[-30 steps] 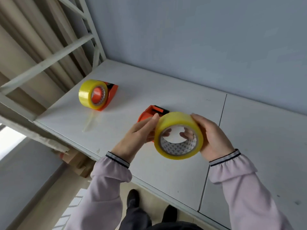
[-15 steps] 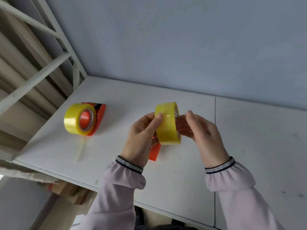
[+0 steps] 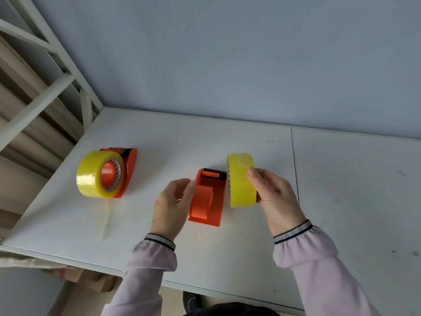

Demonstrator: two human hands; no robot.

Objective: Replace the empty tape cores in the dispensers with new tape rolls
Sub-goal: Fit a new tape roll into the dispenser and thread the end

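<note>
An orange tape dispenser (image 3: 208,199) with a bare orange hub lies on the white table (image 3: 159,137) in the middle. My right hand (image 3: 274,197) grips a new yellow tape roll (image 3: 240,180), held on edge just right of that dispenser. My left hand (image 3: 174,204) hovers at the dispenser's left side, fingers apart, holding nothing, thumb close to or touching its edge. A second orange dispenser (image 3: 128,169) at the left carries a yellow roll (image 3: 96,174) on its hub, with a loose strip of tape (image 3: 106,222) trailing toward the front edge.
A grey wall rises right behind the table. A white metal frame (image 3: 45,96) stands off the left end. The table's front edge runs near my sleeves, with cardboard (image 3: 91,278) and the floor below. A seam (image 3: 295,179) splits the tabletop to the right.
My left hand has let go of the yellow roll and dropped to the dispenser's left side. My right hand has carried the roll to the right, uncovering the dispenser.
</note>
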